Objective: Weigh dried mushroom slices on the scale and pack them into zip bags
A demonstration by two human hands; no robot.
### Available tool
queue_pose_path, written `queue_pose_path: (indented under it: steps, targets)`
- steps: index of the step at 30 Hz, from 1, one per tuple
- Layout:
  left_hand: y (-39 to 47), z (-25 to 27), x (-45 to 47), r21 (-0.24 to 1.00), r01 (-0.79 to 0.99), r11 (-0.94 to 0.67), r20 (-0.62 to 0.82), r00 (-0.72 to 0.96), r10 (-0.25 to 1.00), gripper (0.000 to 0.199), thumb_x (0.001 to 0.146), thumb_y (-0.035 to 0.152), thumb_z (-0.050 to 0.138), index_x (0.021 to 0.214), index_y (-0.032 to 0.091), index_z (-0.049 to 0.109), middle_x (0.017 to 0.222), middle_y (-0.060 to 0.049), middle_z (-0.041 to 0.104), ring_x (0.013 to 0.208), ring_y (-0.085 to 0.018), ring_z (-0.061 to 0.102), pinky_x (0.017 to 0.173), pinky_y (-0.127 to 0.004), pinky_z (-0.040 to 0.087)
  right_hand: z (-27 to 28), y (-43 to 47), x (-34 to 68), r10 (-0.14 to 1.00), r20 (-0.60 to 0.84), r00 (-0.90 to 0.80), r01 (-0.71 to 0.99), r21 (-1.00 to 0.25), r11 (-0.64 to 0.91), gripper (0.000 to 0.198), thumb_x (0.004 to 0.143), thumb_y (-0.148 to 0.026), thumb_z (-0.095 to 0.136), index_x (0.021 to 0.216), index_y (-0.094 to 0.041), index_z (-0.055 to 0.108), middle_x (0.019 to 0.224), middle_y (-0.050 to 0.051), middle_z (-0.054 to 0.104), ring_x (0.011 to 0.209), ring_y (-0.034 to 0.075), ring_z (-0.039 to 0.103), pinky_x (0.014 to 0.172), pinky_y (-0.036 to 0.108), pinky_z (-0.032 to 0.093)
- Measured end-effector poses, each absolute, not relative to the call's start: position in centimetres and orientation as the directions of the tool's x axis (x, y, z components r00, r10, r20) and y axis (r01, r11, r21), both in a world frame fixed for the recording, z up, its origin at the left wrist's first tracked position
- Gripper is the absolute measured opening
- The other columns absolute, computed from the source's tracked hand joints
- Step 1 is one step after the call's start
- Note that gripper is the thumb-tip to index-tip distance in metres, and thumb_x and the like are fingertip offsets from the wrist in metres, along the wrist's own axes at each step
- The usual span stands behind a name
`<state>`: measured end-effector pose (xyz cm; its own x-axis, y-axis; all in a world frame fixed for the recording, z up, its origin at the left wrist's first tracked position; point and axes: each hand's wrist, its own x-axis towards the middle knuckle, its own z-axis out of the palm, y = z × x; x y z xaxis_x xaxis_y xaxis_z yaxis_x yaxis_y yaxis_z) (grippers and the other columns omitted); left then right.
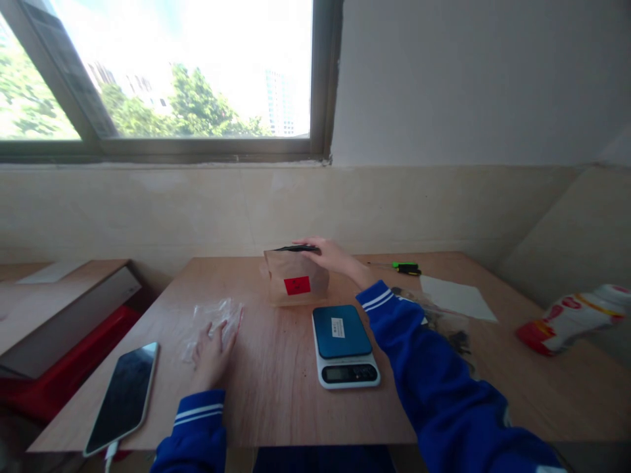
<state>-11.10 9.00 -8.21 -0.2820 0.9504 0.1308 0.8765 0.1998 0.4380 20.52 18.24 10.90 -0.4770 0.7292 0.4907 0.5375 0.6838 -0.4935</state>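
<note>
Paper bag (276,276) stands on the worktop (271,381) beyond the scale (342,348), its top edge held in the fingers of the right hand (329,255), probably to steady it. The left hand (213,356) rests, fingers slightly parted, on a clear plastic bag (211,309); whether it pinches the film, I cannot tell.

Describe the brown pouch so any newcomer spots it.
Look toward the far edge of the wooden table, past the blue-topped scale, slightly left. The brown pouch stands there, right hand at its top. Unlike the crumpled clear bag nearby, it is upright with a red label.
</note>
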Motion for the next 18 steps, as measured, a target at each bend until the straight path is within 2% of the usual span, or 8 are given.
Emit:
queue_pose_path:
  steps: [2, 4, 7, 9, 11, 14, 16, 18]
  targets:
    - [8.8, -8.1, -11.0, 0.430, 0.872, 0.234, 0.133, -0.317, 0.939, 0.047, 0.093, 0.040, 0.040, 0.132, 0.018, 0.054, 0.151, -0.019, 0.034, 0.143, -0.038, 0.024, 0.109, -0.064, 0.023, 10.6, 18.2, 20.5, 0.727, 0.528, -0.439, 0.554, -0.478, 0.682, 0.029, 0.091, -0.016, 0.054, 0.118, -0.017, 0.063, 0.119, 0.009, 0.065, 0.110, 0.018, 0.059, 0.098, 0.034, 0.045]
    - [8.8, -8.2, -11.0, 0.425, 0.866, 0.265, 0.120, -0.344, 0.931, 0.049, 0.093, 0.041, 0.038, 0.135, 0.019, 0.052, 0.154, -0.018, 0.031, 0.145, -0.039, 0.016, 0.110, -0.066, 0.016, 10.5, 17.6, 20.6, 0.731, 0.547, -0.407, 0.632, -0.410, 0.658, 0.023, 0.094, -0.020, 0.050, 0.108, -0.015, 0.067, 0.116, 0.012, 0.065, 0.111, 0.021, 0.058, 0.100, 0.039, 0.043]
    - [8.8, -8.5, -11.1, 0.425, 0.859, 0.284, 0.070, -0.345, 0.936, 0.051, 0.094, 0.042, 0.036, 0.137, 0.018, 0.050, 0.155, -0.020, 0.030, 0.144, -0.039, 0.022, 0.110, -0.064, 0.016, 10.1, 15.5, 21.9, 0.730, 0.579, -0.363, 0.727, -0.315, 0.611, 0.029, 0.097, -0.030, 0.045, 0.111, -0.018, 0.067, 0.130, 0.014, 0.055, 0.123, 0.026, 0.050, 0.107, 0.047, 0.036]
    - [8.9, -8.8, -11.1, 0.429, 0.860, 0.277, 0.043, -0.326, 0.944, 0.052, 0.094, 0.040, 0.035, 0.139, 0.018, 0.048, 0.155, -0.020, 0.030, 0.143, -0.039, 0.025, 0.111, -0.063, 0.018, 9.2, 13.6, 23.9, 0.726, 0.620, -0.299, 0.734, -0.337, 0.590, 0.034, 0.097, -0.034, 0.043, 0.125, -0.023, 0.059, 0.138, 0.012, 0.049, 0.129, 0.025, 0.045, 0.109, 0.047, 0.034]
    - [9.0, -9.0, -11.2, 0.438, 0.858, 0.269, 0.032, -0.314, 0.949, 0.054, 0.093, 0.039, 0.036, 0.141, 0.018, 0.045, 0.155, -0.020, 0.029, 0.143, -0.038, 0.024, 0.111, -0.063, 0.017, 7.5, 11.7, 27.1, 0.753, 0.615, -0.236, 0.747, -0.381, 0.545, 0.035, 0.097, -0.035, 0.040, 0.124, -0.022, 0.058, 0.130, 0.011, 0.055, 0.124, 0.024, 0.049, 0.106, 0.045, 0.038]
    - [9.2, -9.1, -11.1, 0.463, 0.842, 0.277, 0.026, -0.326, 0.945, 0.056, 0.092, 0.041, 0.037, 0.141, 0.017, 0.044, 0.156, -0.021, 0.027, 0.143, -0.040, 0.022, 0.111, -0.064, 0.015, 4.0, 8.8, 33.2, 0.886, 0.444, -0.131, 0.868, -0.380, 0.319, 0.031, 0.092, -0.034, 0.042, 0.105, -0.020, 0.067, 0.111, 0.013, 0.064, 0.111, 0.028, 0.057, 0.100, 0.048, 0.043]
    - [9.4, -8.9, -11.1, 0.486, 0.824, 0.290, 0.027, -0.346, 0.938, 0.055, 0.091, 0.044, 0.037, 0.138, 0.017, 0.048, 0.154, -0.021, 0.029, 0.143, -0.039, 0.023, 0.110, -0.065, 0.016, 1.5, 6.7, 37.3, 0.945, 0.327, -0.006, 0.938, -0.325, 0.119, 0.032, 0.087, -0.035, 0.047, 0.106, -0.019, 0.067, 0.113, 0.015, 0.064, 0.110, 0.031, 0.058, 0.096, 0.049, 0.046]
    - [9.6, -8.5, -11.1, 0.512, 0.805, 0.299, 0.035, -0.367, 0.929, 0.052, 0.092, 0.046, 0.033, 0.131, 0.018, 0.055, 0.151, -0.021, 0.035, 0.142, -0.036, 0.028, 0.110, -0.063, 0.019, -0.6, 4.5, 40.7, 0.946, 0.309, 0.099, 0.966, -0.259, -0.017, 0.040, 0.082, -0.039, 0.051, 0.113, -0.018, 0.063, 0.120, 0.017, 0.061, 0.114, 0.035, 0.056, 0.097, 0.050, 0.045]
